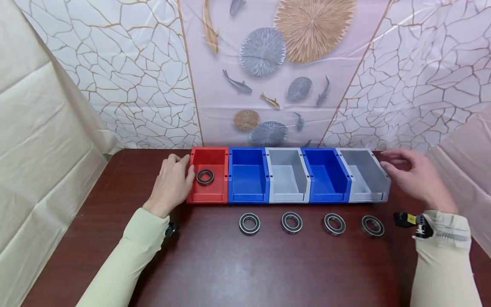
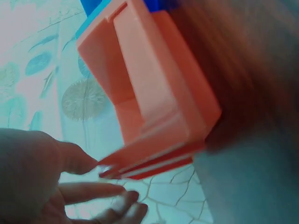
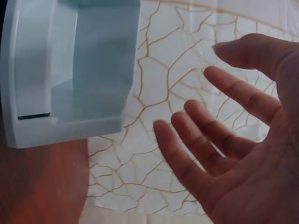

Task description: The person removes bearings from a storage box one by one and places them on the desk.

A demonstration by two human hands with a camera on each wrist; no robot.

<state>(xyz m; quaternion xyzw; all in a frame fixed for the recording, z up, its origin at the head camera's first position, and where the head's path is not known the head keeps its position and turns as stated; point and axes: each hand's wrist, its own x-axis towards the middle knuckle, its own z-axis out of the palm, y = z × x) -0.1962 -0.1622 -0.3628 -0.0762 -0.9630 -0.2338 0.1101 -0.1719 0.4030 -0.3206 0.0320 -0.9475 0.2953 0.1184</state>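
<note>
My left hand (image 1: 172,183) is beside the left wall of the red bin (image 1: 209,198); its thumb tip is right at the bin's edge in the left wrist view, with the other fingers loosely spread. Inside that bin lies one ball bearing (image 1: 205,177). At the row's other end, my right hand (image 1: 420,177) hovers by the right wall of a grey bin (image 1: 368,197), thumb and fingers apart and nothing between them. The right wrist view shows a gap between these fingers (image 3: 168,140) and the grey bin (image 3: 103,126).
Between the end bins stand a blue bin (image 1: 248,198), another grey bin (image 1: 289,198) and a second blue bin (image 1: 330,198), side by side. Several bearings lie in front on the dark table (image 1: 268,268), including a leftmost bearing (image 1: 249,233). A patterned cloth (image 1: 153,85) hangs behind.
</note>
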